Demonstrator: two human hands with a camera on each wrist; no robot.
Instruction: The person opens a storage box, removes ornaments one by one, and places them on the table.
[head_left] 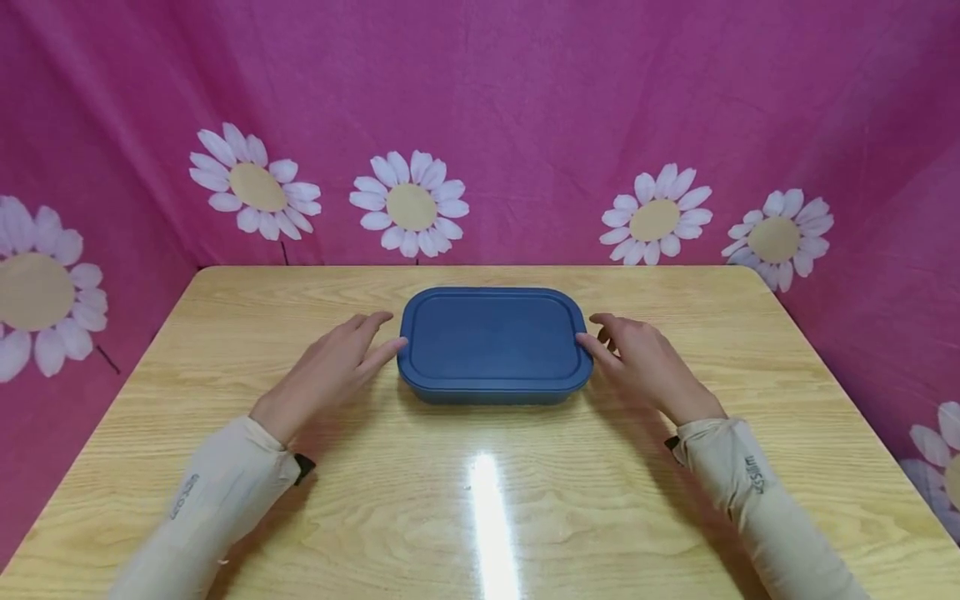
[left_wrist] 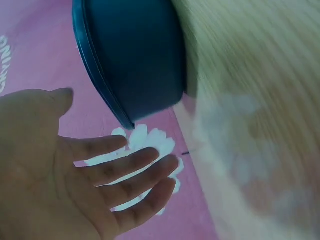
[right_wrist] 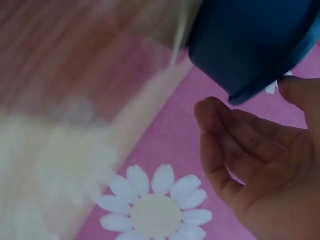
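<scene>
A dark blue rectangular box (head_left: 492, 346) with its lid on sits in the middle of the wooden table (head_left: 480, 467). My left hand (head_left: 335, 363) lies just left of it, fingers straight, thumb tip at the box's left edge. My right hand (head_left: 639, 356) lies just right of it, thumb tip at the right rim. In the left wrist view the open palm (left_wrist: 65, 185) faces the box's side (left_wrist: 135, 55) with a small gap. The right wrist view shows relaxed fingers (right_wrist: 240, 145) below the box's corner (right_wrist: 250, 45). Neither hand grips anything.
A pink cloth with white daisies (head_left: 480, 125) hangs behind and along both sides of the table. The table's far edge (head_left: 480, 268) is a short way behind the box. Bare wood stretches in front of the box, with a glare streak (head_left: 491, 517).
</scene>
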